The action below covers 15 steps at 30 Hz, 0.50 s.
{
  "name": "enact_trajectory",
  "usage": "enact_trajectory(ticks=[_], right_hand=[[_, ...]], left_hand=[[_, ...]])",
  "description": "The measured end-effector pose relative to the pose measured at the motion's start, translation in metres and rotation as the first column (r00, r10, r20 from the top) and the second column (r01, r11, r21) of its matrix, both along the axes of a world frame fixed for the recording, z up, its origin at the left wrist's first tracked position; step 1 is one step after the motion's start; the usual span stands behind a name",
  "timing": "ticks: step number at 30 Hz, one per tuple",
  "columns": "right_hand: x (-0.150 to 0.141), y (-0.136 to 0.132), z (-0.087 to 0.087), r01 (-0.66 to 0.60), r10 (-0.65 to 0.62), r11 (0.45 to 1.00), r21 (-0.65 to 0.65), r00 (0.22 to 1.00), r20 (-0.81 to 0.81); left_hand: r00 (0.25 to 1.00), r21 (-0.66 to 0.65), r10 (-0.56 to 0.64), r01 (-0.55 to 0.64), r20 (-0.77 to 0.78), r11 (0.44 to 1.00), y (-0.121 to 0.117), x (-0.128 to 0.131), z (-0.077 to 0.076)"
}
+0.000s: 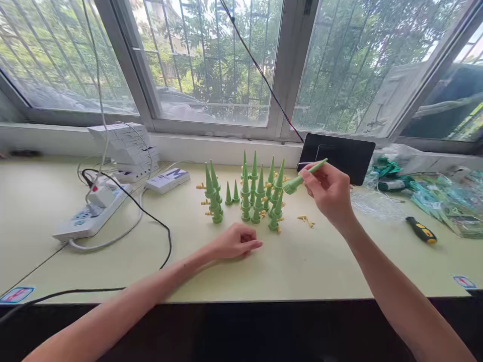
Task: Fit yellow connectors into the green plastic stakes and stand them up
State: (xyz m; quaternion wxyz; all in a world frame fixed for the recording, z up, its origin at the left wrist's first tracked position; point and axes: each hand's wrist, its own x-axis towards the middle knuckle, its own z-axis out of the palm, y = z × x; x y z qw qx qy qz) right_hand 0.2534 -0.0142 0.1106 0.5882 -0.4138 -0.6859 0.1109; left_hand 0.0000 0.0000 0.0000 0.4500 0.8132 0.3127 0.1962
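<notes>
Right hand (327, 190) raised above the counter (302, 269), thumb and fingers pinched on a green spike (295, 183), gap closed to the spike's width. Spike tilted, wide end toward the left, narrow tip up and to the right. Left hand (237, 242) lying on the counter, lower and to the left of the right, fingers curled, thumb pointing right. Palm hidden; I cannot tell how far it closes or whether it has anything.

Standing green spikes (245, 187), several stacked, lie beyond my left hand and left of my right. Yellow bits jut from many stacks. One shows close by the wide end of my spike; too crowded to tell which spike it belongs to. Loose yellow pieces (309, 222) below my right hand. Screwdriver (421, 230) well to its right.

Handling, as I judge it: keep the pinch light and the wide end in view; turn the spike upright before lowering it anywhere near the stacks, so it knocks none over. Left hand could steady a neighbour. Keep my right wrist above the loose pieces.
</notes>
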Motion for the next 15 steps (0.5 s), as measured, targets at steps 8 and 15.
enact_trajectory(ticks=[8, 15], right_hand=[[-0.008, 0.028, 0.02, 0.011, 0.001, 0.999, -0.035, 0.947, 0.321], [-0.011, 0.032, 0.011, 0.006, 0.047, 0.992, -0.126, 0.912, 0.408]], left_hand=[[1.0, -0.017, -0.001, 0.001, -0.005, 1.0, 0.0, -0.002, -0.001], [1.0, -0.015, 0.0, 0.0, 0.01, 1.0, -0.001, 0.0, 0.0]])
